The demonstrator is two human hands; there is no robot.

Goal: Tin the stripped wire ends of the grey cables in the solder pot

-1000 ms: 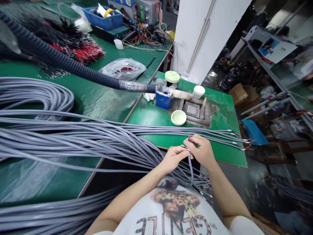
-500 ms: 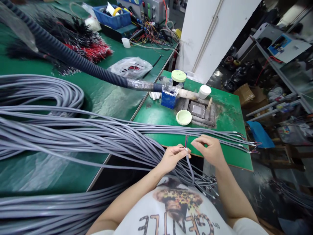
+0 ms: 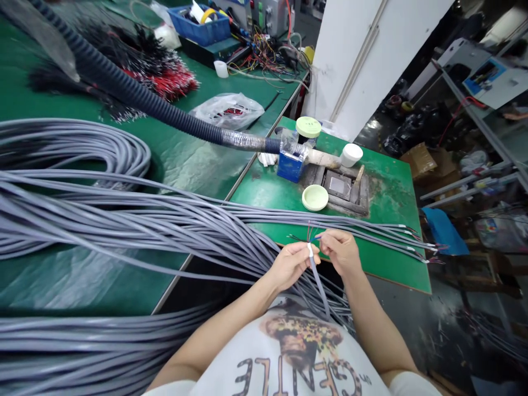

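Observation:
My left hand (image 3: 292,264) pinches a grey cable (image 3: 319,289) just at its stripped end, where a white band (image 3: 311,250) wraps the jacket. Thin coloured wires (image 3: 309,234), among them red, black and blue, fan out above the fingers. Close on the right, my right hand (image 3: 340,251) is closed, with thumb and forefinger on a blue wire of that cable. Behind both hands, a row of grey cables (image 3: 289,215) runs rightward over the green board, their stripped ends (image 3: 433,250) by its right edge. More cables hang below my hands.
A square heated-looking pot (image 3: 340,185) sits in the green board (image 3: 388,192), beside a pale green dish (image 3: 315,198) and a white cup (image 3: 351,155). A ribbed black hose (image 3: 165,114) crosses from upper left to a blue box (image 3: 290,165). Coiled cables (image 3: 132,157) lie left.
My right hand has come left and down to the cable end and now grips a wire. The wires, bunched before, are spread apart. The whole view has shifted slightly.

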